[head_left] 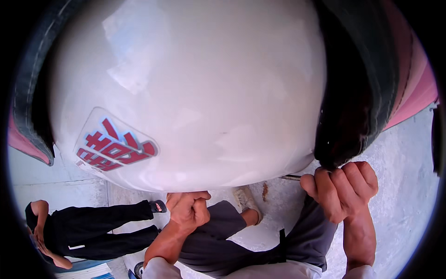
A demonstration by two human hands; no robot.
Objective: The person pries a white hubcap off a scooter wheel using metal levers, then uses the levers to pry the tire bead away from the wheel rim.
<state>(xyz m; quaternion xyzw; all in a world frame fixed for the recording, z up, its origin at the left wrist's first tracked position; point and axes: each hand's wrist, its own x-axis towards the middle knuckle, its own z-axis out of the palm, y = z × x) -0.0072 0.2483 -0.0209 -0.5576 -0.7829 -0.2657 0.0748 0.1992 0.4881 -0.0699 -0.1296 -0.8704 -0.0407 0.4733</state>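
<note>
A large, glossy white curved panel (223,107) fills most of the head view, with a red sticker (116,142) low on its left side. My left hand (187,209) is closed against the panel's lower edge. Its fingertips are partly hidden there, and what they hold, if anything, does not show. To the right of the panel's lower edge, my right hand (344,189) makes a fist around a thin metal rod (291,177). The rod's bare end points left, under the panel, and the rest is covered by my fingers. Dark padded fabric (341,135) hangs just above my right hand.
Pink and dark fabric covers (406,79) flank the panel on both sides. Another person in black trousers (102,223) stands at the lower left. My bent legs (223,246) are below the panel, over a pale, worn floor (395,186).
</note>
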